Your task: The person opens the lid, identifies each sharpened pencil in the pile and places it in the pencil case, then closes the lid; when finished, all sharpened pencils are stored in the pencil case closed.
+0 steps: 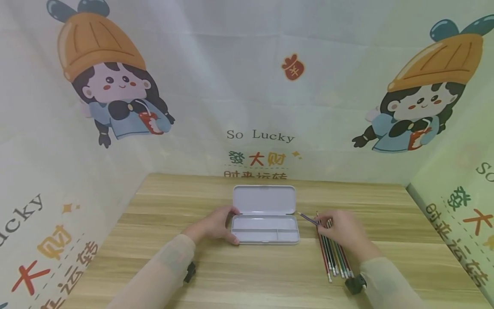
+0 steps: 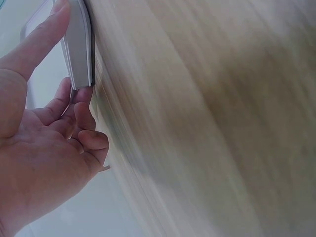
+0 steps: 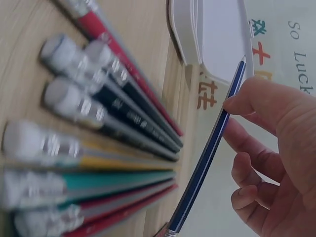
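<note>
An open white pencil case (image 1: 251, 222) lies on the table with its lid (image 1: 264, 200) tipped back. Its tray has a long divider and a small compartment at the right, with nothing inside. My left hand (image 1: 220, 224) grips the left end of the case, thumb at the front corner and fingers at the back. In the left wrist view the fingers (image 2: 81, 116) curl at the case's end. Between thumb and fingertips, my right hand (image 1: 341, 227) pinches a dark blue pencil (image 3: 206, 155), its point towards the case. Beneath that hand lies a bunch of eraser-tipped pencils (image 1: 335, 257).
The wooden table (image 1: 173, 274) reaches back to a printed cloth (image 1: 216, 86) that hangs behind and at both sides. Red, dark, yellow and teal pencils (image 3: 123, 182) lie side by side in the right wrist view, eraser ends nearest the camera.
</note>
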`<state>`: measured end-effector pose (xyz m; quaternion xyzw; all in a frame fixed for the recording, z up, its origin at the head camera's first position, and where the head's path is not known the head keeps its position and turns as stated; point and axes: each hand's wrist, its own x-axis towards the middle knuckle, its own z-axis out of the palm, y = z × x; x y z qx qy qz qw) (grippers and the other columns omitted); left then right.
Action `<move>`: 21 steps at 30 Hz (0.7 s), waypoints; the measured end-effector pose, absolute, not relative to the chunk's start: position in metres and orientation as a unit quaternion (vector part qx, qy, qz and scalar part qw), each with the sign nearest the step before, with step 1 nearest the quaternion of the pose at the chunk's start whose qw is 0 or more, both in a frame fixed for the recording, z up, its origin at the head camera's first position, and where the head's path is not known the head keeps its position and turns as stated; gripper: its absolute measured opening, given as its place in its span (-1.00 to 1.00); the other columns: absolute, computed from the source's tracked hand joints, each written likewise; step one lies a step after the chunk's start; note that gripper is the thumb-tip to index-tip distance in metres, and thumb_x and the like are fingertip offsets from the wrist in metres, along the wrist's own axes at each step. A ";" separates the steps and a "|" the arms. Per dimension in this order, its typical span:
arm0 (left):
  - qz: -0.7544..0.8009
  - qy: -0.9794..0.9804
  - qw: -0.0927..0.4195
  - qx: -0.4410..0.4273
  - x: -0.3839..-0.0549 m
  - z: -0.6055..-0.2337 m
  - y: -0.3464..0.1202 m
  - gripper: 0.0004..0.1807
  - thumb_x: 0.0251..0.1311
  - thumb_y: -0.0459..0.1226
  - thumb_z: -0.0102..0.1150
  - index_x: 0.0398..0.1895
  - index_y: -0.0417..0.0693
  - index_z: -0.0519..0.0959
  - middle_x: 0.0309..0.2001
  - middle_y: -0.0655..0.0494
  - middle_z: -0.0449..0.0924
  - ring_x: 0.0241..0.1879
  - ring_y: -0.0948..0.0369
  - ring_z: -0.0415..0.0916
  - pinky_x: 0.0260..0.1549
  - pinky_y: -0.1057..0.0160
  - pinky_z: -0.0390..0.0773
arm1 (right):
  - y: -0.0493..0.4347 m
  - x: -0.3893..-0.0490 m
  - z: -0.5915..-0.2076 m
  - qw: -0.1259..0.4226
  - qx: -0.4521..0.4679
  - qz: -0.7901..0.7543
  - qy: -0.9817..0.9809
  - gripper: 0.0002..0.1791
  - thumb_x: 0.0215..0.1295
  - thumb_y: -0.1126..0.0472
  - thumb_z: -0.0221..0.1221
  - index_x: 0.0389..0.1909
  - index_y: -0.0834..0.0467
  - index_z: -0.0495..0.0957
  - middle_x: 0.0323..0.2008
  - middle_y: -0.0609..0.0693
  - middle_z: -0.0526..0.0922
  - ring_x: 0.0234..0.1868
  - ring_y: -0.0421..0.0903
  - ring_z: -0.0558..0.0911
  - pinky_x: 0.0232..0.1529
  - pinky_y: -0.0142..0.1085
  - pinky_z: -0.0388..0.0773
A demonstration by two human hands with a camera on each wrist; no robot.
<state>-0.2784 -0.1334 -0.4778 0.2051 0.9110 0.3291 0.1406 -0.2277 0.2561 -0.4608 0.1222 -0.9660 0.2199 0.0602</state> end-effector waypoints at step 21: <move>0.326 0.914 0.139 0.197 -0.279 -0.477 -0.132 -0.08 -0.29 -0.23 0.75 0.23 -0.19 0.47 0.24 -0.14 0.52 0.35 -0.10 0.40 0.48 -0.10 0.32 | 0.207 -0.246 -0.460 0.071 0.169 0.197 -0.963 -0.85 0.07 0.18 0.40 -0.33 -0.13 0.80 -0.53 -0.31 0.63 -0.65 -0.29 0.31 -0.68 -0.40 0.20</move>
